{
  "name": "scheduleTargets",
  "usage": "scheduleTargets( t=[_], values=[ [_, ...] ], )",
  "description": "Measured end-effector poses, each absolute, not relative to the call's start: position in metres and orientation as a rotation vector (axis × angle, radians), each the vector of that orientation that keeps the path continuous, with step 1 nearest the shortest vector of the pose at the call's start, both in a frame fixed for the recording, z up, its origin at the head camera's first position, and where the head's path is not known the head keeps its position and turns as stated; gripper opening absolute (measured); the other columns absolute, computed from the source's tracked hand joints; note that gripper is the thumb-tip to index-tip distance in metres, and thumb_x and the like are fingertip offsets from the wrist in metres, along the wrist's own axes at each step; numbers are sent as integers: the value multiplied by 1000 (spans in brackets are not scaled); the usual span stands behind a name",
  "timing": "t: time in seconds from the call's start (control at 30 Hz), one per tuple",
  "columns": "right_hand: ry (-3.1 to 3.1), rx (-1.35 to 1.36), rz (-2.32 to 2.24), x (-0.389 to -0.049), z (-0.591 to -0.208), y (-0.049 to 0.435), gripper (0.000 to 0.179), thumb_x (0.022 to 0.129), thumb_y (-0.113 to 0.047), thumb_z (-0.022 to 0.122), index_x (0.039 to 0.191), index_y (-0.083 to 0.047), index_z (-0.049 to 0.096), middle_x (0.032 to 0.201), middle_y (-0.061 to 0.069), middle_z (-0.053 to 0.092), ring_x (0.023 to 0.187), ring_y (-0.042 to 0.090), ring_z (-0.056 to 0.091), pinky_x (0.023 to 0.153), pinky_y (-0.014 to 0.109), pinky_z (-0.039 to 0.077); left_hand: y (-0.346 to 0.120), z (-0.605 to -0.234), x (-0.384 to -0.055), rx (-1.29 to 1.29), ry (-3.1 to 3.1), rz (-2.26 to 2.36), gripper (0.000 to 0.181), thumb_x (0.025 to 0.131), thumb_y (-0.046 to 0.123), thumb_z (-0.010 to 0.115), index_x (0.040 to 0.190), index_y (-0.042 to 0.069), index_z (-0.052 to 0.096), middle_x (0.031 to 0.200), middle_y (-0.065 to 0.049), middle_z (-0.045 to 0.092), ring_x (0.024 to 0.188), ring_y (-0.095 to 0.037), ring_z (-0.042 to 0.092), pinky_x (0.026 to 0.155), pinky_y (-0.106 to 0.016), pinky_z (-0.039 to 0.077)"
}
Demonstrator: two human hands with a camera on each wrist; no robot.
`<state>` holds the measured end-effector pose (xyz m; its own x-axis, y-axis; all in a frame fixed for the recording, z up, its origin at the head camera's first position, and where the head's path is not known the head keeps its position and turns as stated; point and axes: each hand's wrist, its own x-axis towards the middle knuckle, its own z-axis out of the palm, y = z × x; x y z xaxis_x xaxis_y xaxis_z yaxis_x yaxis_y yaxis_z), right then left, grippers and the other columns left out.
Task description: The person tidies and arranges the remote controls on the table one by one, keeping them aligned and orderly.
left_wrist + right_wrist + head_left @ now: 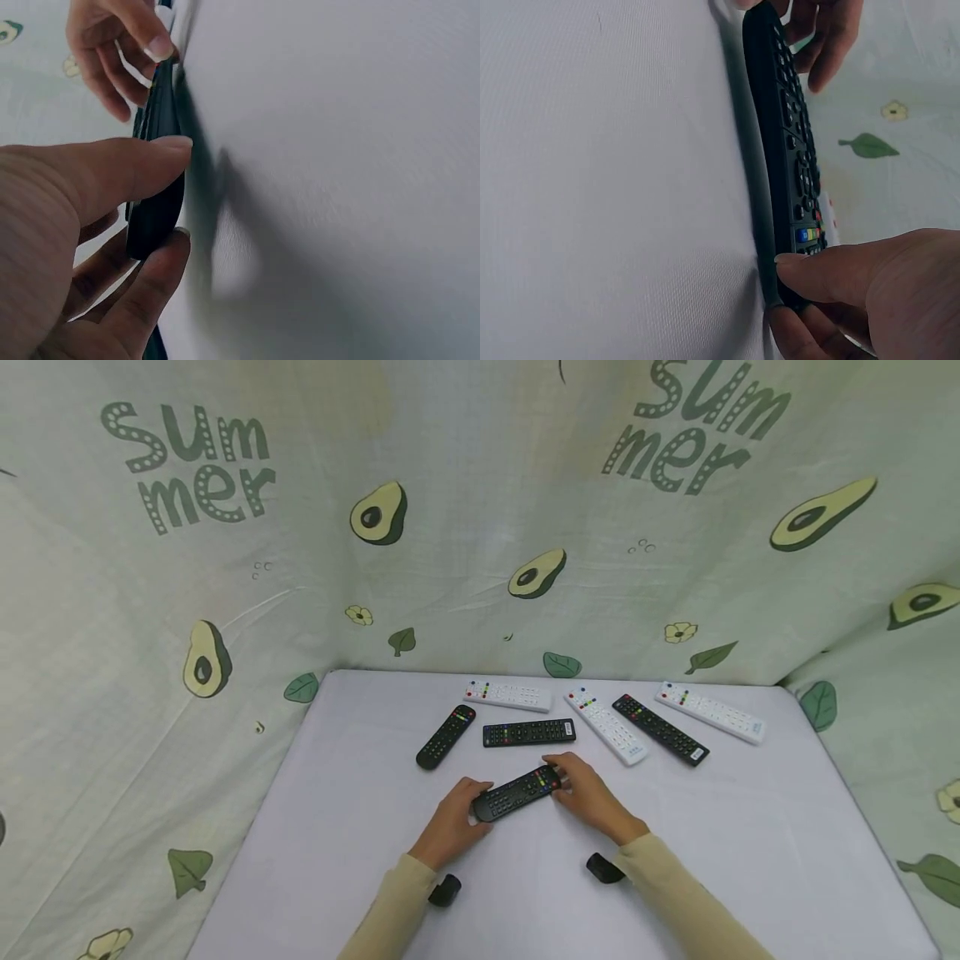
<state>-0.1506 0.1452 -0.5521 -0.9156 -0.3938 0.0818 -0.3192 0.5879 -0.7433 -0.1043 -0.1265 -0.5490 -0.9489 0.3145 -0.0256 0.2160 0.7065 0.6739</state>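
Observation:
A black remote control (517, 793) with coloured buttons lies slantwise between my two hands, just above or on the white table. My left hand (453, 822) pinches its rounded near-left end between thumb and fingers. At the far-right end, by the coloured buttons, my right hand (588, 793) grips it the same way. The left wrist view shows the remote (161, 206) edge-on, with a shadow beside it on the cloth. In the right wrist view, the remote's (784, 142) button side faces the patterned curtain.
Beyond my hands lie two black remotes (446, 737) (529, 732), another black remote (660, 729), and white remotes (507, 695) (606, 725) (710, 712). They rest on the white table (337, 827). A curtain (450, 635) printed with avocados hangs behind and at the sides.

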Motion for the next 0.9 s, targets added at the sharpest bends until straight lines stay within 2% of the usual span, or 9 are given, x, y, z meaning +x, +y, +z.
scheduleTargets(
  t=[0.1, 0.3, 0.57, 0.9],
  values=[
    [2692, -635, -1259, -148, -550, 138, 61, 83, 15, 76, 140, 6, 57, 123, 21, 64, 102, 32, 69, 87, 44, 62, -135, -547, -99, 422, 2760, 1079, 64, 83, 4, 88, 142, 5, 62, 130, -6, 64, 115, -19, 63, 104, -41, 56],
    [2642, -648, -1297, -146, -546, 125, 59, 84, 14, 75, 140, 6, 58, 122, 20, 65, 102, 31, 69, 89, 45, 61, -151, -544, -90, 441, 2745, 1088, 64, 81, 5, 90, 139, 5, 64, 123, -5, 65, 97, -12, 58, 86, -32, 56],
    [2603, -720, -1280, -144, -545, 108, 57, 85, 13, 73, 139, 4, 60, 128, 17, 65, 112, 32, 67, 94, 41, 60, -169, -546, -82, 406, 2679, 1101, 65, 79, 8, 91, 138, 8, 64, 119, -1, 64, 93, -9, 57, 82, -27, 56],
    [2545, -888, -1287, -142, -544, 88, 54, 85, 15, 70, 137, 5, 60, 127, 18, 64, 115, 34, 66, 99, 45, 59, -185, -542, -69, 369, 2609, 1076, 72, 75, 11, 94, 140, 8, 64, 110, 2, 60, 91, -9, 53, 77, -24, 52]
  ],
)
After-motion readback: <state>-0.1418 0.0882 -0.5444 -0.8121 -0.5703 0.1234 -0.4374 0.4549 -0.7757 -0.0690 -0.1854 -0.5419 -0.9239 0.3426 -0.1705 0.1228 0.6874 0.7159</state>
